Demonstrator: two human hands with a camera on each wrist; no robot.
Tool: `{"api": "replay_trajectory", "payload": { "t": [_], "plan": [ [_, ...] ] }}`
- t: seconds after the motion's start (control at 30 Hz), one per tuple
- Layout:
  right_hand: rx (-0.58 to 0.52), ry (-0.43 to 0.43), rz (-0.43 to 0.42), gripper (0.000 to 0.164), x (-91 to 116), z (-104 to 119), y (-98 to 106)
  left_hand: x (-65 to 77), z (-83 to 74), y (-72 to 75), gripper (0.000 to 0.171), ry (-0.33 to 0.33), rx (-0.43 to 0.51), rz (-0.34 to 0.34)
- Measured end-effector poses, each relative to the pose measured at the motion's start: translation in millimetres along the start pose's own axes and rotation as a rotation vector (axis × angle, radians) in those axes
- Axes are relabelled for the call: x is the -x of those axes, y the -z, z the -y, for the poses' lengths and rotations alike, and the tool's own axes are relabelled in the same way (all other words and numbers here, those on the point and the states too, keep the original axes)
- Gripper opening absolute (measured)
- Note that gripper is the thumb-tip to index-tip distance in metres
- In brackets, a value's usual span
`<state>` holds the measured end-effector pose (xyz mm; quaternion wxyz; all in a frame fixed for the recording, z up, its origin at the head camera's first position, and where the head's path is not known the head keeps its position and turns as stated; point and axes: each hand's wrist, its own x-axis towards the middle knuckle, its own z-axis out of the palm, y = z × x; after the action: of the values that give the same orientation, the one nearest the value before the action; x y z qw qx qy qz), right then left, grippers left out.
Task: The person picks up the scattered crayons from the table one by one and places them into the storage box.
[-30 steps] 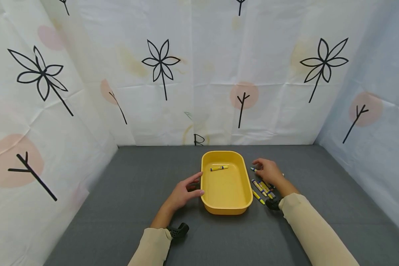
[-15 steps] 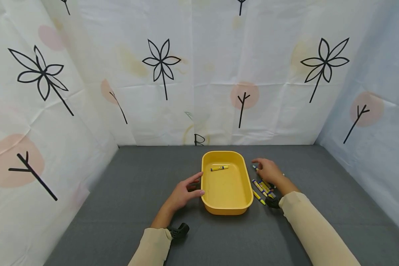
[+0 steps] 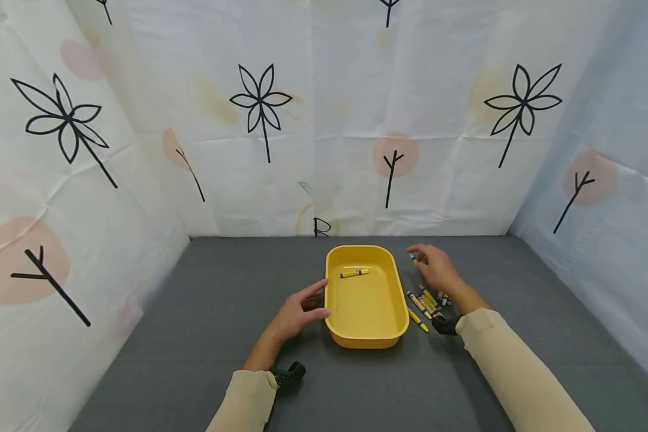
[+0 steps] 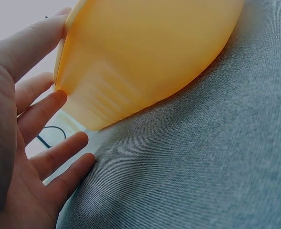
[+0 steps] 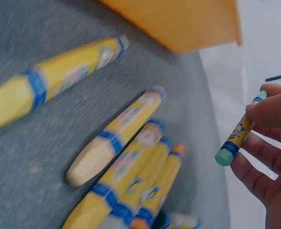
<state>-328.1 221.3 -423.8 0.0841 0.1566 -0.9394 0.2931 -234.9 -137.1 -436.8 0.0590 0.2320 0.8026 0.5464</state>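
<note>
1. Left hand (image 3: 296, 316), fingers spread, touches the left rim of a yellow tub (image 3: 367, 309).
2. Right hand (image 3: 438, 270) pinches a green crayon (image 5: 237, 134) (yellow-wrapped) right of the tub.
3. A yellow crayon (image 3: 354, 273) lies inside; loose crayons (image 3: 419, 305) lie outside on gray cloth (image 3: 248, 282).

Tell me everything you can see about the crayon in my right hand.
The crayon is a short stick with pale green, waxy-looking ends, a yellow paper-like wrapper, blue bands near both ends and a small printed figure. Your right hand pinches it at a tilt, apparently clear of the table, right of the yellow tray.
</note>
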Motion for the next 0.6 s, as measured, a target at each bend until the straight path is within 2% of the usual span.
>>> {"api": "replay_trajectory", "payload": {
  "t": [0.23,0.6],
  "plan": [
    [-0.036,0.053,-0.059,0.036,-11,23,8,-0.2,-0.3,0.4,0.066,0.003,0.006,0.002],
    [-0.034,0.082,-0.023,0.035,-28,54,10,0.2,0.6,1.2,0.067,-0.002,0.022,0.008]
  ]
}}
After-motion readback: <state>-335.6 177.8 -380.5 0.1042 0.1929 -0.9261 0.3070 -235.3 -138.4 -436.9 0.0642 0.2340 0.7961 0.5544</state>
